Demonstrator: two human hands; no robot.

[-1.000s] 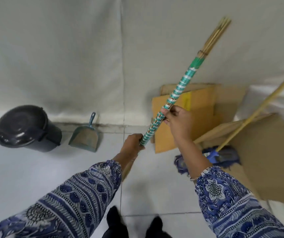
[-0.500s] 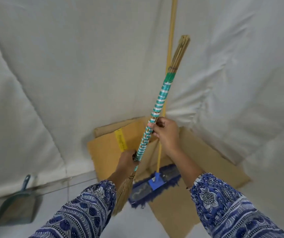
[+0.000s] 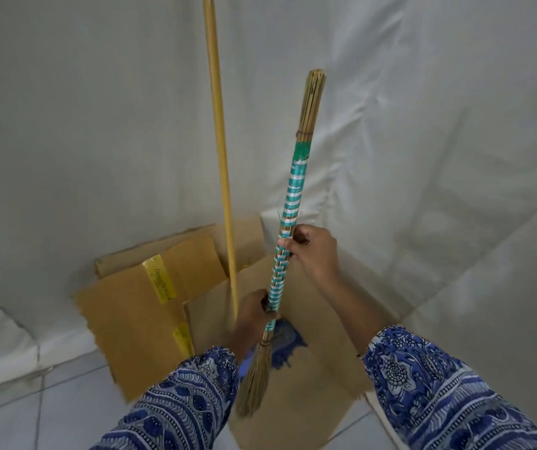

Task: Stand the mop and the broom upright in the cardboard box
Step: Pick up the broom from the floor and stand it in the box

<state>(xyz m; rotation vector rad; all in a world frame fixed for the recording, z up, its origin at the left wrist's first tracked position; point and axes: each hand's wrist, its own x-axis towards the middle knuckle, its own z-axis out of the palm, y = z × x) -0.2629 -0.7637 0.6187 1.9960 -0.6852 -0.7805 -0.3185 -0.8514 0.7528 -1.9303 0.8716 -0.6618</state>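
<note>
Fingers of both hands, left (image 3: 254, 308) and right (image 3: 309, 254), wrap the broom (image 3: 288, 219), bristles down. The mop (image 3: 220, 164) already stands in the box (image 3: 137, 316); lowering the broom beside it probably comes next.

Light: soft, even, diffuse, no single source evident. White sheet (image 3: 423, 157) reads pale grey, moderately bright; only faint shading in its folds. No hard shadows. Slight glare on yellow tape (image 3: 159, 280) of the box (image 3: 130, 319). Wide-angle distortion: the mop (image 3: 218, 157) handle bows, floor tiles (image 3: 33, 417) slant at lower left. Sleeves (image 3: 439, 401) at the bottom edge stretched and slightly soft. Centre fairly sharp; mild motion blur overall.
</note>
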